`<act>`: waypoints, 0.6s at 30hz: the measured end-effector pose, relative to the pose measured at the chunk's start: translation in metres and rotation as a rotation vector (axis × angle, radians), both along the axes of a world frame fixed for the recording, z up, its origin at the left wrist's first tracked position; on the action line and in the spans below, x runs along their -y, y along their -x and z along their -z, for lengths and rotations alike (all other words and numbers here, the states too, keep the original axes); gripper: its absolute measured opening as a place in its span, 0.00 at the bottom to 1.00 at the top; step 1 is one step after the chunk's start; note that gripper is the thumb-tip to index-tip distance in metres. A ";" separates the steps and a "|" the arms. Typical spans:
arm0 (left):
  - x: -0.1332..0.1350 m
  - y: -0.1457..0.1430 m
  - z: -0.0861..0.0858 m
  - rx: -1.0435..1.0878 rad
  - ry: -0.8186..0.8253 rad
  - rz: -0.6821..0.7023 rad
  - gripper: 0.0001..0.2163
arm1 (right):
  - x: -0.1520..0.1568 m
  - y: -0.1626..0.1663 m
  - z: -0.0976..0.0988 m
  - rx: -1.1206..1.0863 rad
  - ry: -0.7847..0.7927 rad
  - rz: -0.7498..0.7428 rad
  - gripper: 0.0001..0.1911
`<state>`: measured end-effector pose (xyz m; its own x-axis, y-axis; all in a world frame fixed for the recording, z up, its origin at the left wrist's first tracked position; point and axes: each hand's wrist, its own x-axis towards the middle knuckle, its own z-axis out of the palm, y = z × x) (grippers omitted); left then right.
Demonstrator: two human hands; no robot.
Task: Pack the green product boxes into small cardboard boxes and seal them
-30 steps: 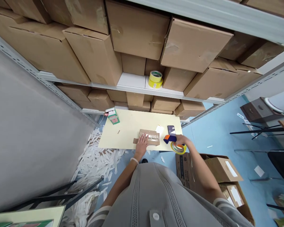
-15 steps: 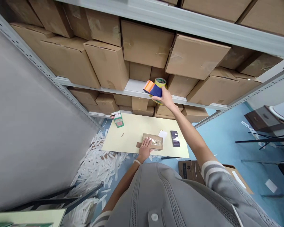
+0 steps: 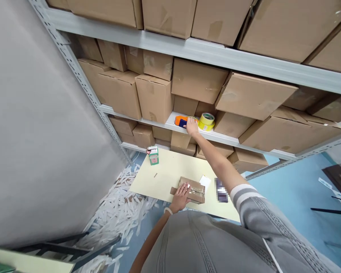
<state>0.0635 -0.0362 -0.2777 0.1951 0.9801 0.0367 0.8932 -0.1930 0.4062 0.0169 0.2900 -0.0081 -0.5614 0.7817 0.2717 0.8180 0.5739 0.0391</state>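
My right hand (image 3: 192,126) reaches up to the white shelf (image 3: 170,120) and is closed on an orange and blue tape dispenser (image 3: 181,121) that rests there. A yellow tape roll (image 3: 206,121) sits on the shelf just right of it. My left hand (image 3: 182,196) lies flat with fingers spread on a small taped cardboard parcel (image 3: 193,190) on the pale yellow board (image 3: 165,172). A white slip (image 3: 205,180) and a dark phone (image 3: 222,192) lie right of the parcel.
Cardboard boxes (image 3: 199,79) fill the metal shelving. A small green and white box (image 3: 153,156) stands at the board's far left. White paper strips (image 3: 122,206) litter the blue floor. A grey wall (image 3: 39,132) stands on the left.
My right hand lifted the tape dispenser from the board's right edge up to the shelf and set it beside the yellow roll. The left hand stayed on the parcel.
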 end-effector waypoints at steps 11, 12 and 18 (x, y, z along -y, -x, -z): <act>0.000 0.001 0.013 -0.115 -0.072 0.034 0.32 | 0.015 -0.008 0.001 -0.113 -0.099 -0.004 0.29; 0.000 0.001 0.014 -0.125 -0.084 0.037 0.32 | 0.025 -0.013 0.001 -0.161 -0.131 0.002 0.30; -0.001 0.000 0.012 -0.143 -0.134 0.024 0.34 | 0.107 -0.094 0.046 -0.276 -0.021 0.248 0.32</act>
<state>0.0631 -0.0351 -0.2897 0.2310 0.9633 0.1366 0.9343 -0.2589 0.2453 0.1106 0.1830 -0.0544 -0.2588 0.8773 0.4042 0.9135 0.3583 -0.1928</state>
